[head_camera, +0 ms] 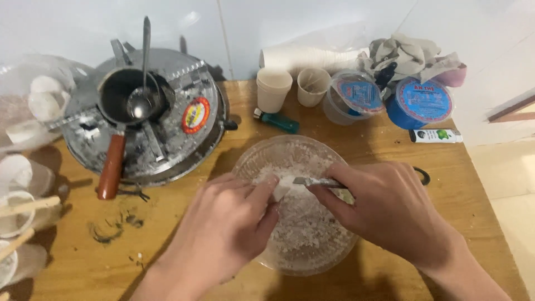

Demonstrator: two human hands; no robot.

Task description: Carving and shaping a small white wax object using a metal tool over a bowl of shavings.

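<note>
You are at a brown wooden table [446,200] that stands against a white wall. Your hands cover the near part of the clear bowl [251,159], and your wrists run out of the bottom of the view. On the far left a clear bag [22,106] with white lumps is blurry and cut off by the edge, and so are the white cups [14,173] with wooden sticks below it. At the far left sits a round metal stove [167,134] with a small dark pot [122,95] on top, a metal spoon [142,83] in the pot, and a brown handle pointing near. Along the far side stand two paper cups [273,88], a green lighter [278,121], two tubs with blue lids [421,103], a crumpled cloth [407,53] and a small white tube [436,135]. Nothing stands between you and the bowl. The bowl sits in the middle of the table and holds crumbly white powder [304,228]. Your left hand [225,228] is closed, pinching a small white lump [280,190] in its fingertips over the bowl. Your right hand [384,206] is closed around a thin metal blade [312,181]. The blade points left, and its tip seems to touch the lump, just beside your left fingers.
</note>
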